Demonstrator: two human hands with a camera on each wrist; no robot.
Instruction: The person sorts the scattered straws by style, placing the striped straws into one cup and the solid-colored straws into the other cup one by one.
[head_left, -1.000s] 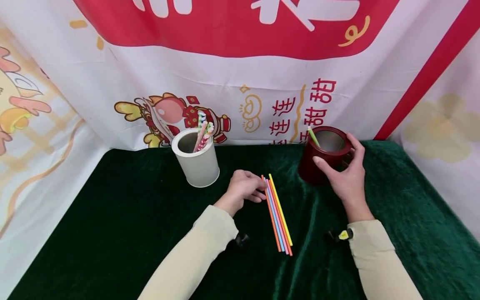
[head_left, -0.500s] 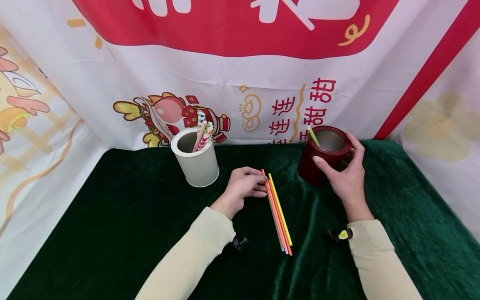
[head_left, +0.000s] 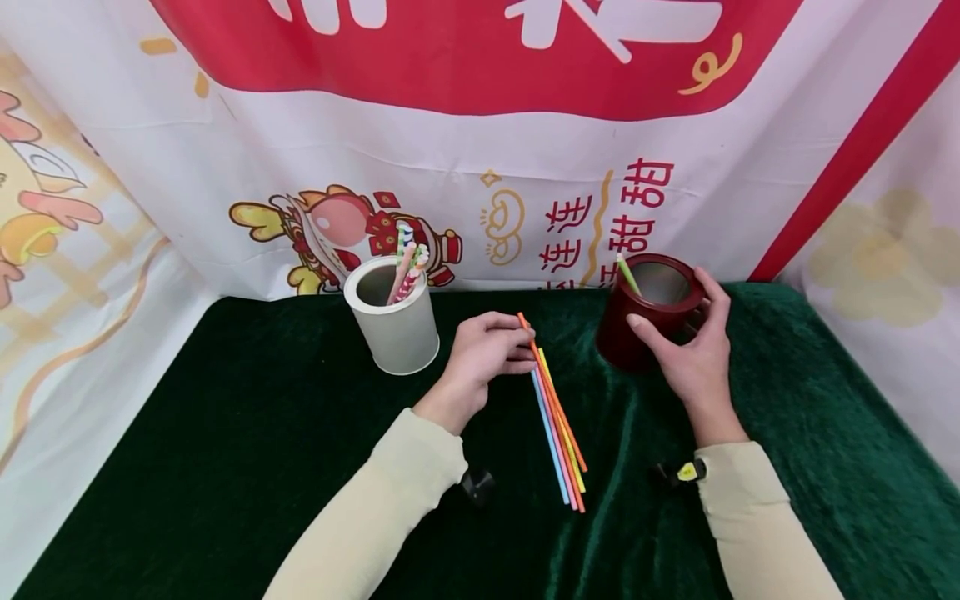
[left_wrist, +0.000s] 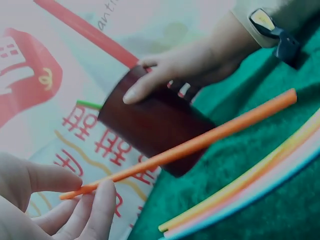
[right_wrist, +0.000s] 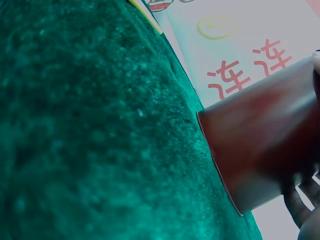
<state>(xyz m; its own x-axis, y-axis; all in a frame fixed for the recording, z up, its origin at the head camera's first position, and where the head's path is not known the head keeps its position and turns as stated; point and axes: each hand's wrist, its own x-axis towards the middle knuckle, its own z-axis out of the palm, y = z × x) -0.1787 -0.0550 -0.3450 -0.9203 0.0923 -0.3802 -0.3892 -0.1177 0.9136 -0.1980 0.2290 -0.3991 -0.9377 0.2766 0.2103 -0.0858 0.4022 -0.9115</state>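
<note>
In the head view, my left hand (head_left: pixel 480 354) pinches an orange straw (left_wrist: pixel 225 131) near its far end, between thumb and fingertips. The straw is raised over the others and slants across them. Beneath it lie a blue straw (head_left: pixel 549 437), a pink one, another orange one and a yellow straw (head_left: pixel 542 357) on the cloth. On the right, my right hand (head_left: pixel 697 354) grips a dark red mug (head_left: pixel 626 329) standing upright, thumb on the near side, other fingers round the back by the handle. A green straw (head_left: pixel 628 273) leans inside the mug.
A white canister (head_left: pixel 397 333) stands at the back left, with several patterned straws (head_left: pixel 408 271) leaning in it. Dark green velvet cloth (head_left: pixel 262 433) covers the table. A printed white and red curtain (head_left: pixel 450 142) hangs right behind the mug and canister.
My left hand has moved slightly away from me, taking hold of the orange straw at the bundle's left side and lifting it across the rest. The right hand and mug have stayed put.
</note>
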